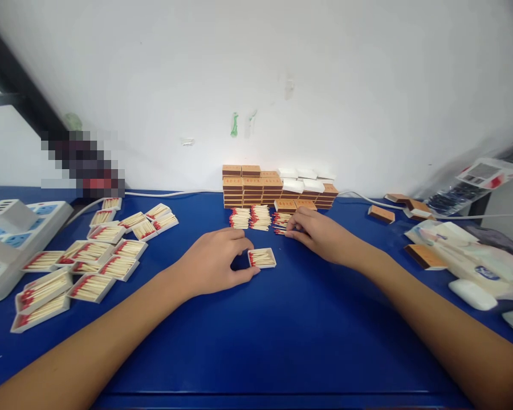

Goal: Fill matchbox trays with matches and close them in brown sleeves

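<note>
My left hand (pixel 218 259) grips the left end of a small white matchbox tray (pixel 262 258), which lies on the blue table and holds a layer of red-tipped matches. Behind it, my right hand (pixel 318 230) has thumb and fingers pinched at the edge of a pile of loose matches (pixel 281 219); a few matches show at its fingertips. Two more match piles, a middle one (pixel 260 217) and a left one (pixel 240 218), lie beside that pile. Orange-brown matchboxes (pixel 252 191) stand stacked against the wall just behind, with several white trays (pixel 302 185) on top.
Several match-filled trays (pixel 92 287) spread over the left of the table (pixel 256 341). A white power strip (pixel 47 228) sits at the far left. On the right are loose matchboxes (pixel 382 214), a wipes packet (pixel 474 259) and a white rounded case (pixel 472 294). A cable (pixel 175 194) runs along the wall.
</note>
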The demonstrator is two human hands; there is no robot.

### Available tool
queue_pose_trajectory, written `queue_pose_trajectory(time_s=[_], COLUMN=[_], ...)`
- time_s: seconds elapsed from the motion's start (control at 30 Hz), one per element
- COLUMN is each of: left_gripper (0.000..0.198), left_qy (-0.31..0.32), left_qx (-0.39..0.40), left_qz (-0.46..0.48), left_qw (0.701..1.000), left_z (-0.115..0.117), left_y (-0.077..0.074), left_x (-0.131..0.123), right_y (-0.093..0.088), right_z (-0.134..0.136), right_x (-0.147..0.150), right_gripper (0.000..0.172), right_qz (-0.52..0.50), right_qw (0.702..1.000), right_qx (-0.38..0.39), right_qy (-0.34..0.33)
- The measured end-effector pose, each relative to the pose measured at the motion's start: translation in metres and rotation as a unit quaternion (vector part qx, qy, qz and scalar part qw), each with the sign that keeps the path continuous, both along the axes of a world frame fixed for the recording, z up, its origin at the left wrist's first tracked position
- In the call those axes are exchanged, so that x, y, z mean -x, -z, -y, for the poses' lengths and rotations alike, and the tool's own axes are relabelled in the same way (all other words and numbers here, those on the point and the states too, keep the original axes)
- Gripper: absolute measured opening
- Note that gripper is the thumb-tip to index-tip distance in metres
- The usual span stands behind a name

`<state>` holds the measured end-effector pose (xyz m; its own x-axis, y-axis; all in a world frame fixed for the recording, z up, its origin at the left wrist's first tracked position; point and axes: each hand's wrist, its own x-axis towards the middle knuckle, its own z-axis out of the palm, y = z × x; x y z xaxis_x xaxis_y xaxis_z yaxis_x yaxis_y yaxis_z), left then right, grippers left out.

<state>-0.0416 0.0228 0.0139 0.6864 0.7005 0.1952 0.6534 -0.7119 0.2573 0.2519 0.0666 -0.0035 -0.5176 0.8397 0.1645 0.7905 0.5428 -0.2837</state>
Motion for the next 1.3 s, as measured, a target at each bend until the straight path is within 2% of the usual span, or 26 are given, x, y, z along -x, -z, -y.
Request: queue_pose_trajectory(time_s=[0.37, 0.57, 0.77, 0.97, 1.17, 1.3], left_gripper=[0.030, 0.030, 0.029, 0.028, 0.028, 0.029], left_qy=[0.001, 0.001, 0.003, 0.006, 0.007, 0.006], left_qx=[-0.001, 0.000, -0.005, -0.017, -0.013, -0.008], left_qz=[-0.005, -0.006, -0.009, -0.019, -0.009, -0.006], left_qw=[1.000, 1.000, 1.000, 1.000, 1.000, 1.000], left_z=[-0.001, -0.001, -0.001, 0.000, 0.001, 0.001], left_y=[0.001, 0.000, 0.000, 0.002, 0.001, 0.002], left_x=[0.000, 0.000, -0.002, -0.002, -0.003, -0.003], right_y=[0.005, 0.002, -0.013, -0.014, -0.026, -0.024], right_z=[0.003, 0.008, 0.035, 0.054, 0.051, 0.047], right_x=[0.007, 0.007, 0.029, 0.057, 0.043, 0.036], right_gripper=[0.020, 0.019, 0.019, 0.013, 0.012, 0.018], right_qz=[0.043, 0.042, -0.022, 0.018, 0.002, 0.011], right_qw=[0.999, 0.999, 0.999, 0.995, 0.998, 0.997], right_qx=[0.018, -0.003, 0.000, -0.023, 0.030, 0.048], right_qy=[0.025, 0.017, -0.036, -0.092, -0.057, -0.055])
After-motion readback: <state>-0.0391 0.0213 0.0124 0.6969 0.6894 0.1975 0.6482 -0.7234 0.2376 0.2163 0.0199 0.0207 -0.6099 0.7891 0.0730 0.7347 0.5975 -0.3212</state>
